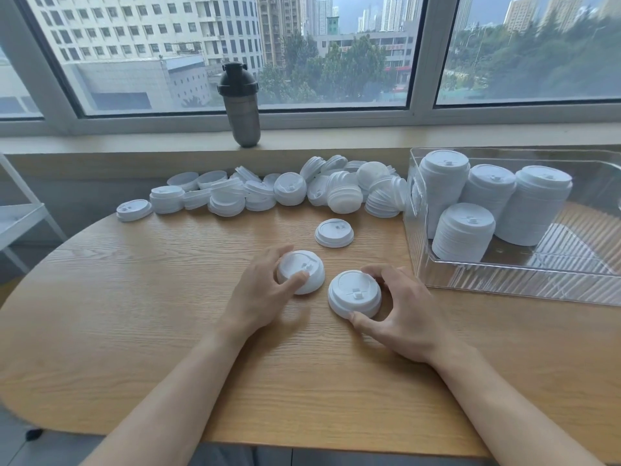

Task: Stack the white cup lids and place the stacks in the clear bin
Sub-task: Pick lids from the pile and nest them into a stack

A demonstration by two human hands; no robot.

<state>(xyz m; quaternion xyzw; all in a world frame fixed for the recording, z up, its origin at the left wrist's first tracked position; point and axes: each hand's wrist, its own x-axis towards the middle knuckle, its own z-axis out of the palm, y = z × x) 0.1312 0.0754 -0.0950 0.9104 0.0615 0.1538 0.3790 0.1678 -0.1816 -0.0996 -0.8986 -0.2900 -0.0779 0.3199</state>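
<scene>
Clamping left grip (265, 284) round lid (304, 269) | right grip (403, 311) round second lid (354, 292)

Bare wooden table (141, 297) lay open left of and before both hands. At the far edge a long heap of loose lids (268, 191) blocked the way. 1 single lid (334, 232) sat between heap and hands. On the right the clear bin (517, 284) walled off that side, with 4 stacks (463, 235) filling its near-left part.
</scene>
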